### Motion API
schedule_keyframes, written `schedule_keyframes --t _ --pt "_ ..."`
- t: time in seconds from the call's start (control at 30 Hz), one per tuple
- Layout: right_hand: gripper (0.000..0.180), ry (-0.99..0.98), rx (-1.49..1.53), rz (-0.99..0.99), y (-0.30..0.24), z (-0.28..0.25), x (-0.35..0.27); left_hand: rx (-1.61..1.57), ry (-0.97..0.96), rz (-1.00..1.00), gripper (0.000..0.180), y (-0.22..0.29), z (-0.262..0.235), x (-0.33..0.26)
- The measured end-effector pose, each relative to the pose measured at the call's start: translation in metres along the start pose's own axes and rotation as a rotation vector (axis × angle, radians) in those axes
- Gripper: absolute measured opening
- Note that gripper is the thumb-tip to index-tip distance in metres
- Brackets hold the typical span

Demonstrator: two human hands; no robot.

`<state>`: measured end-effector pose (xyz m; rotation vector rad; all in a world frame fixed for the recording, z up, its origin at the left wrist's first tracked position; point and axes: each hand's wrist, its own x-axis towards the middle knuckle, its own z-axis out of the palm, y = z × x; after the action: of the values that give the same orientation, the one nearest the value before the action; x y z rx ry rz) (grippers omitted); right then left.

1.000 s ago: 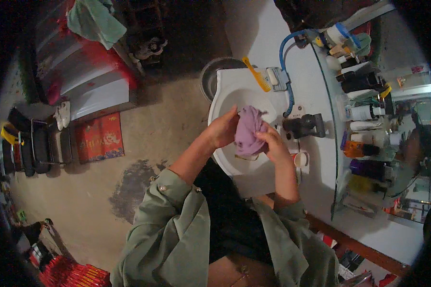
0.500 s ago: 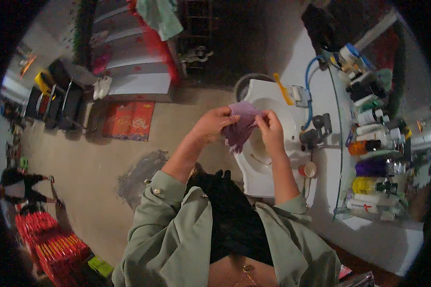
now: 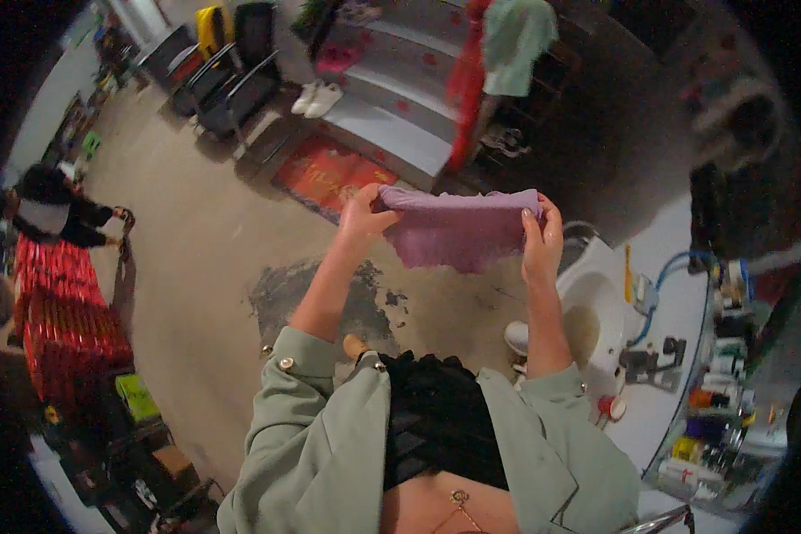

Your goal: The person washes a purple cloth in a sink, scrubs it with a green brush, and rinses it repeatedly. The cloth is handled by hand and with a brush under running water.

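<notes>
A damp-looking purple cloth (image 3: 458,227) is stretched out flat in front of me, its upper edge pulled nearly straight. My left hand (image 3: 367,215) pinches its left corner and my right hand (image 3: 541,233) grips the right corner. The cloth's lower part hangs down loosely between them, above the floor. To the right of my right hand stands the white washbasin (image 3: 607,285), and the cloth is apart from it.
A shelf with several bottles (image 3: 712,400) and a blue hose (image 3: 654,298) lie right of the basin. Ahead are steps (image 3: 392,133) with a red mat (image 3: 329,173) and white shoes (image 3: 317,100). Black chairs (image 3: 231,80) stand far left. Another person (image 3: 62,209) is by red packages (image 3: 62,303).
I have turned left, away from the basin. The cloth, bunched between my hands over the basin before, is now spread wide, with my hands farther apart.
</notes>
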<state>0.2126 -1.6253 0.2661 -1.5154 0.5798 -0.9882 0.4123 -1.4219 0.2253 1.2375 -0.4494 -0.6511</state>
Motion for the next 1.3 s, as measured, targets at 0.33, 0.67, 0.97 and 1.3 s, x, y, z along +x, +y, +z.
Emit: schedule_keyframes --t 0.33,0.67,0.97,1.3 --pt "0.035 -1.007 -0.103 0.022 -0.036 0.225 -0.037 0.244 0.470 0.337 0.009 0.044 -0.156 0.050" --pt "0.066 -1.076 0.749 1.112 0.088 0.392 0.023 1.348 0.399 0.244 0.012 0.076 -0.157 0.057" --pt "0.042 -1.385 0.434 1.437 0.111 0.534 -0.051 1.107 0.645 0.003 0.019 0.054 -0.254 0.016" --pt "0.053 -1.567 -0.053 0.984 0.160 0.744 -0.085 0.834 0.881 -0.021 0.028 0.103 -0.484 0.007"
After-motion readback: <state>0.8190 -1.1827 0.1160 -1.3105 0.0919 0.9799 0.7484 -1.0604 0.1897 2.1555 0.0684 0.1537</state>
